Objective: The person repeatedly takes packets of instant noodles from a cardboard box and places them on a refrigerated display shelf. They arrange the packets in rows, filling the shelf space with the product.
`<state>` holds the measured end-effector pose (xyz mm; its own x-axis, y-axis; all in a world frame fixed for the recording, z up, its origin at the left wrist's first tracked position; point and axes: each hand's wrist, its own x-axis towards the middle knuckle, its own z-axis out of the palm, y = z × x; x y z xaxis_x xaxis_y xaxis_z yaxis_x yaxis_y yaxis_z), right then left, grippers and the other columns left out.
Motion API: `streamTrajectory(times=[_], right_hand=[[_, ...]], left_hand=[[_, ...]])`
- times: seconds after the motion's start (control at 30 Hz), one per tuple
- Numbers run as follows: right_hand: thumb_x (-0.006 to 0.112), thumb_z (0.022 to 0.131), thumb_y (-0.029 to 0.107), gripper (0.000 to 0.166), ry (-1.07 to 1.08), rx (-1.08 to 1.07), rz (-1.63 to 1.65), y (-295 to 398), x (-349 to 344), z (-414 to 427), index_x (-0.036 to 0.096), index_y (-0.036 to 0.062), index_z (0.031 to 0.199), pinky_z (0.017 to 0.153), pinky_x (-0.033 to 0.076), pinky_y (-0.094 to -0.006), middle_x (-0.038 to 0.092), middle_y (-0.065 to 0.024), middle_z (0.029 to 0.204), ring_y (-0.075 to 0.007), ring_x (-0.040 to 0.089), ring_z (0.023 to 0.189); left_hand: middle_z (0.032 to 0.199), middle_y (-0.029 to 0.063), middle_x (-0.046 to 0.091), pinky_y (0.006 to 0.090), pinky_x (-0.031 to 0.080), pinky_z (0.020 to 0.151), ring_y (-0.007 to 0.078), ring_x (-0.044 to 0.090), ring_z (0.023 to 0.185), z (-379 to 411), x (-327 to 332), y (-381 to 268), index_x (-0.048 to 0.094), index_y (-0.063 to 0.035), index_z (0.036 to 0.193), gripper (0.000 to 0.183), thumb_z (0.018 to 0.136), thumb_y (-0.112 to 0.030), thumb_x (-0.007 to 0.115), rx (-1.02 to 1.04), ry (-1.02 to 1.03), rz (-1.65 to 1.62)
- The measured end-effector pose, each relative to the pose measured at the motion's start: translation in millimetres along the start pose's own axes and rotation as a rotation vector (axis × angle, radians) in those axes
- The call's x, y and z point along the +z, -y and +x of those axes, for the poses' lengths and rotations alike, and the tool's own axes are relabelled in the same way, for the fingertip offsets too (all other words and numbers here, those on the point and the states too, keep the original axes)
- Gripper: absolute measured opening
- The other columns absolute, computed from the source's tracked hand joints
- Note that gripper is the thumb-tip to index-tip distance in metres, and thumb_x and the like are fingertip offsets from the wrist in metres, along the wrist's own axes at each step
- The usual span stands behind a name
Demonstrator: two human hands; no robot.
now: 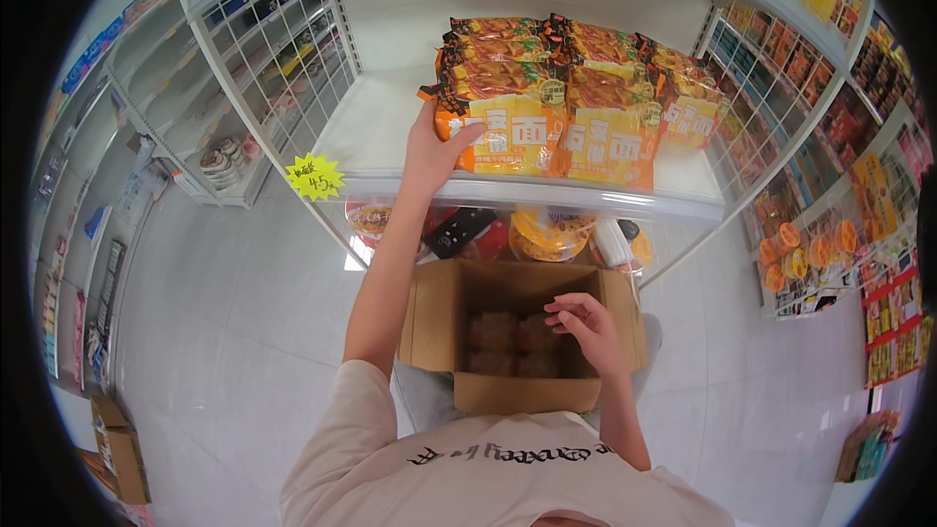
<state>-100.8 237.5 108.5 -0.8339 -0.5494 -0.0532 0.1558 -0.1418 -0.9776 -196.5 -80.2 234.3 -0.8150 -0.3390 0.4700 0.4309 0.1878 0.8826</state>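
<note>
On the white shelf (355, 139) lie orange-and-yellow instant noodle packets in rows. My left hand (437, 143) grips the left edge of the front-left noodle packet (505, 135), its thumb across the front. Beside that one rests the middle front packet (611, 139), and a shorter row ends in the right packet (688, 113). Lower down, my right hand (583, 326) hovers over an open cardboard box (527, 395), fingers slightly curled and apart, holding nothing. Several more packets (505, 340) sit dimly at the bottom of the box.
A yellow starburst price tag (315, 176) hangs at the shelf's front left corner. Wire mesh panels (274, 51) flank the shelf. Below it stand noodle bowls (549, 233) and a black pouch (461, 230). Stocked racks (812, 234) line the right; another carton (121, 446) stands lower left.
</note>
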Motion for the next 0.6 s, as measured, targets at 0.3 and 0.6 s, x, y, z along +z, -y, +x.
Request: streamTrajectory(times=[0.3,0.6], right_hand=[[0.057,0.095,0.002,0.018,-0.180,-0.284,-0.199,1.6,-1.9,14.9,0.061,0.0029,0.113,0.081,0.053,-0.0287,0.068,-0.0075,0.108,-0.0144,0.066,0.092],[0.065,0.085,0.008,0.045,-0.631,-0.965,-1.178,116.1,13.8,106.4,0.060,0.0145,0.129,0.107,0.034,-0.0531,0.040,-0.0180,0.147,-0.0411,0.037,0.135]], left_hand=[[0.146,0.0275,0.035,0.0366,0.048,0.096,0.0363,0.045,0.131,-16.6,16.8,-14.5,0.035,0.0019,0.144,0.085,0.078,-0.021,0.083,0.197,-0.290,0.476],[0.158,0.0303,0.013,0.0697,0.025,0.104,0.0526,0.014,0.144,-29.9,66.2,-21.0,0.032,-0.0165,0.152,0.104,0.067,-0.048,0.084,0.448,-0.252,1.077]])
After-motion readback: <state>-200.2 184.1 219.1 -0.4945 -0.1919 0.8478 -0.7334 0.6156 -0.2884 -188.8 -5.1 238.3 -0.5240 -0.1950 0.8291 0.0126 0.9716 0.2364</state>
